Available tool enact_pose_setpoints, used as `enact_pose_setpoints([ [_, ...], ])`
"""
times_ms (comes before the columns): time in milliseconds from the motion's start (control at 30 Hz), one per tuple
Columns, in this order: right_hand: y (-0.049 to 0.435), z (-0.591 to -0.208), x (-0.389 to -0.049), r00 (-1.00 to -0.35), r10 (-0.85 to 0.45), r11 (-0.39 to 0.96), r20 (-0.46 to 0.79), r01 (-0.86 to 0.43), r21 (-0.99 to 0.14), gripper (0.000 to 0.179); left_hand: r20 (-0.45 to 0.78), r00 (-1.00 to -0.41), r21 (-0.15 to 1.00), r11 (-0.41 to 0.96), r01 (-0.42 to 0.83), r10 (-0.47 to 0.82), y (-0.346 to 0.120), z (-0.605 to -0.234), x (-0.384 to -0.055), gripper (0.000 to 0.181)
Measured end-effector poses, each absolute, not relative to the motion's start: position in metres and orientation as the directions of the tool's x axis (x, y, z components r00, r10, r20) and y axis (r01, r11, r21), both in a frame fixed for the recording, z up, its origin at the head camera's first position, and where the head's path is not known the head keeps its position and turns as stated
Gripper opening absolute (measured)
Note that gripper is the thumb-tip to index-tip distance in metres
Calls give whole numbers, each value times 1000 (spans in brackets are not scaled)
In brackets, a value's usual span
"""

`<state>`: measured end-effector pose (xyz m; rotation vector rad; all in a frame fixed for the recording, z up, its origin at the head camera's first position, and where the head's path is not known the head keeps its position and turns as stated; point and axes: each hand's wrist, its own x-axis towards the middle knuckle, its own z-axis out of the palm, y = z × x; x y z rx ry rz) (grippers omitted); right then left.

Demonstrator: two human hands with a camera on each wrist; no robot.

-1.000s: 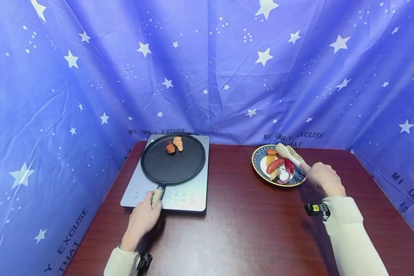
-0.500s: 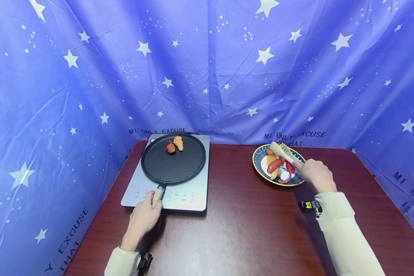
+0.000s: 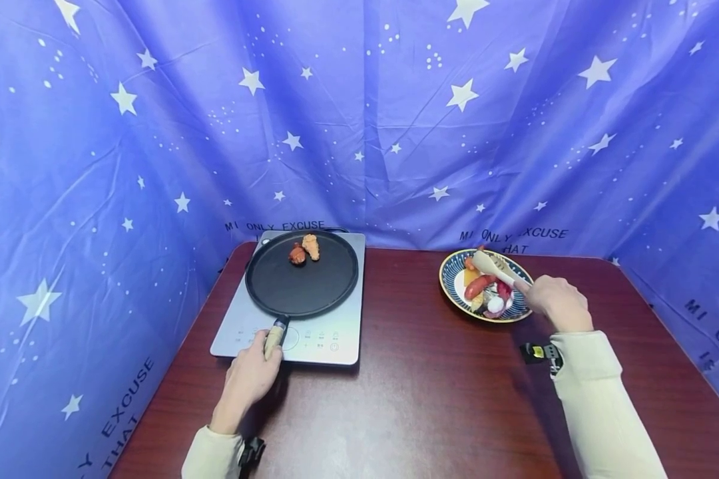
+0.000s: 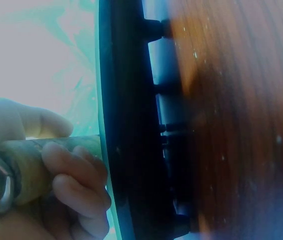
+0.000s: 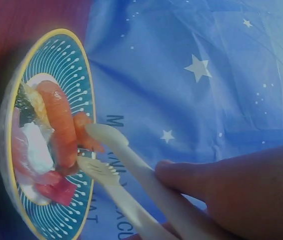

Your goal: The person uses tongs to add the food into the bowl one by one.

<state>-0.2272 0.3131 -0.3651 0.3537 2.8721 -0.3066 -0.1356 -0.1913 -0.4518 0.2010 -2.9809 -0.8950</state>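
My left hand (image 3: 253, 372) grips the wooden handle (image 3: 272, 342) of a flat black pan (image 3: 299, 286); in the left wrist view its fingers (image 4: 79, 192) curl round that handle. The pan sits on a silver induction cooker (image 3: 228, 326). Near its far rim lie a brown-red food piece (image 3: 297, 255) and a tan fried-looking piece (image 3: 311, 247). My right hand (image 3: 558, 303) holds pale tongs (image 5: 141, 172) over a blue patterned plate (image 5: 74, 60). The tong tips are at an orange-red food piece (image 5: 83, 131) by the far rim; whether they pinch it I cannot tell.
Also on the plate are a sausage (image 5: 57, 117), a white lump (image 5: 37, 149), a dark red piece (image 5: 59, 191) and other food. The dark red wooden table (image 3: 407, 372) spans the space between cooker and plate. A blue star-printed curtain (image 3: 359, 120) stands behind.
My right hand has moved left with the tongs, then slightly back right. The tong tips now meet the orange-red piece at the plate's far side. My left hand and the pan stay put.
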Motion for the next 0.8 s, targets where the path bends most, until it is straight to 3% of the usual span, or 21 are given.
enact_pose_setpoints([
  [267,306,-369,-236,-956,179,959,-234,223,-176,66,-8,-992,554,825,-107,-124,-190,-452,-136,41],
  [567,297,-380,-238,-992,115,981,-56,122,-154,56,-1,-992,547,830,-106,-126,-192,-452,-137,42],
  [800,297,-381,-238,-993,104,984,-56,111,-138,53,-13,-992,551,827,-112,-126,-192,-451,-136,41],
])
